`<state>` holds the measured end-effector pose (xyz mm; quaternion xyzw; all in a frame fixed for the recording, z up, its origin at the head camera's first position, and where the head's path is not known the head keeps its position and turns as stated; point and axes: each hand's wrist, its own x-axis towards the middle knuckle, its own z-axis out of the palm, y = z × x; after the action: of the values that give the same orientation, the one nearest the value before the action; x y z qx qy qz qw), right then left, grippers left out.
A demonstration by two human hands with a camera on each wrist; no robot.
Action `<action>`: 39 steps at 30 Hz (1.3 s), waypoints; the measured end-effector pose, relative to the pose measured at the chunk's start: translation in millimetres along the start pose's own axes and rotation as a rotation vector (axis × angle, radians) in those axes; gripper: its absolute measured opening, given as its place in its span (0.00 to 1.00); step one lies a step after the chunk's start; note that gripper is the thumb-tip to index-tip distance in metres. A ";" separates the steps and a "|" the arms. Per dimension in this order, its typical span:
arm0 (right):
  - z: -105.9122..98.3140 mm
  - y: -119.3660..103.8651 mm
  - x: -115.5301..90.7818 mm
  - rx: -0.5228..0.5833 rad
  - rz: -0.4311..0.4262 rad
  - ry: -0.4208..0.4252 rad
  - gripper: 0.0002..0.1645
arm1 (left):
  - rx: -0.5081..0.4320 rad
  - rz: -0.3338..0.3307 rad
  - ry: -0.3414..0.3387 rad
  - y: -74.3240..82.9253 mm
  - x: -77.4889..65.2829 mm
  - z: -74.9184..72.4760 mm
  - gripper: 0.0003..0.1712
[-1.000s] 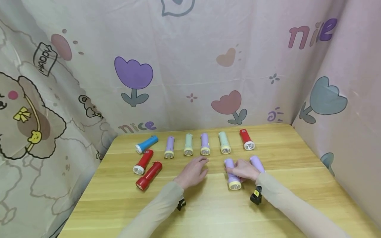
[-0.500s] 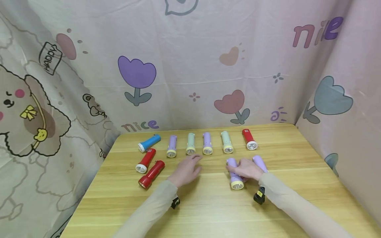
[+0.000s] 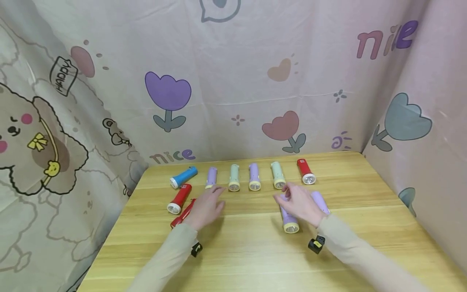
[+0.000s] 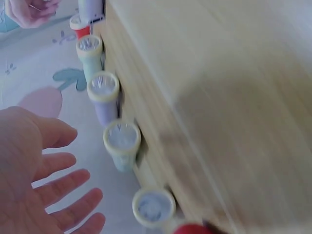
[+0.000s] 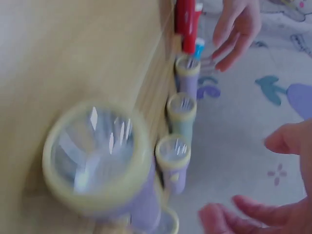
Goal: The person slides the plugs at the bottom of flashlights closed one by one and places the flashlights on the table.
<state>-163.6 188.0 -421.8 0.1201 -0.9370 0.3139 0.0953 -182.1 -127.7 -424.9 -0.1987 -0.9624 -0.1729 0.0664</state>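
Note:
My left hand hovers with loose, spread fingers over a red flashlight, hiding part of it. Its fingertips overlap a purple flashlight of the back row in the head view. In the left wrist view nothing lies in that palm. My right hand is above another purple flashlight, whose cream-rimmed head points toward me. The right wrist view shows those fingers spread apart from its body, with the lens large in front. One more purple flashlight lies just right of the right hand, partly covered.
Along the back lie a blue flashlight, a green one, a purple one, a second green one and a red one. Another red flashlight is at left. A printed curtain borders the wooden table.
My right hand has let go of the purple flashlight and lifted off it, leaving it on the table. The left hand has moved left, from mid-table to over the red flashlight.

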 end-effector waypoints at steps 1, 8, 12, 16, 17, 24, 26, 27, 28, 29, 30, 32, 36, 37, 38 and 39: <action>2.8 -4.1 -0.5 0.030 -0.030 0.017 0.18 | 0.007 -0.016 0.001 -3.9 -1.9 -2.4 0.27; 21.7 -31.7 -2.3 0.343 -0.066 0.005 0.15 | 0.132 -0.086 0.047 -31.7 -16.8 -17.1 0.27; 34.1 -46.0 -0.2 0.455 -0.035 -0.024 0.17 | 0.237 -0.101 0.091 -46.1 -24.6 -18.8 0.28; 46.8 -60.6 3.2 0.544 -0.029 -0.045 0.19 | 0.298 -0.109 0.118 -55.1 -31.3 -17.7 0.30; 50.1 -63.6 4.1 0.568 -0.032 -0.052 0.19 | 0.303 -0.111 0.123 -56.8 -32.7 -17.1 0.31; 70.0 -78.8 7.9 0.579 -0.003 -0.097 0.17 | 0.358 -0.139 0.102 -65.6 -42.1 -11.2 0.37; 74.6 -82.2 9.0 0.590 -0.005 -0.112 0.17 | 0.365 -0.149 0.083 -67.4 -43.5 -9.0 0.37; 76.6 -84.1 9.5 0.601 -0.004 -0.118 0.17 | 0.366 -0.153 0.076 -68.0 -43.8 -7.9 0.38; 79.1 -85.6 10.4 0.613 0.001 -0.123 0.17 | 0.365 -0.154 0.071 -68.7 -44.1 -7.0 0.38; 81.2 -87.3 10.9 0.626 0.002 -0.125 0.18 | 0.367 -0.154 0.067 -69.3 -44.2 -6.1 0.38; 83.1 -89.2 11.4 0.641 0.007 -0.127 0.18 | 0.370 -0.153 0.062 -69.8 -44.1 -5.3 0.38; 87.2 -92.6 12.4 0.678 0.017 -0.137 0.18 | 0.372 -0.153 0.054 -70.4 -43.4 -4.0 0.38; 95.2 -98.0 14.2 0.771 0.034 -0.164 0.19 | 0.355 -0.169 0.024 -71.2 -41.4 -2.0 0.38; 96.9 -99.2 14.6 0.795 0.040 -0.170 0.19 | 0.348 -0.178 0.016 -71.4 -41.0 -1.6 0.38; 98.4 -100.3 14.9 0.816 0.045 -0.174 0.19 | 0.340 -0.187 0.008 -71.9 -40.5 -1.0 0.38; 99.9 -101.4 15.2 0.828 0.054 -0.176 0.19 | 0.332 -0.197 -0.001 -71.9 -40.1 -0.8 0.38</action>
<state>-159.5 46.0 -438.9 0.1499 -0.7393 0.6547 -0.0494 -174.6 -204.4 -454.0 -0.0901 -0.9925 -0.0171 0.0807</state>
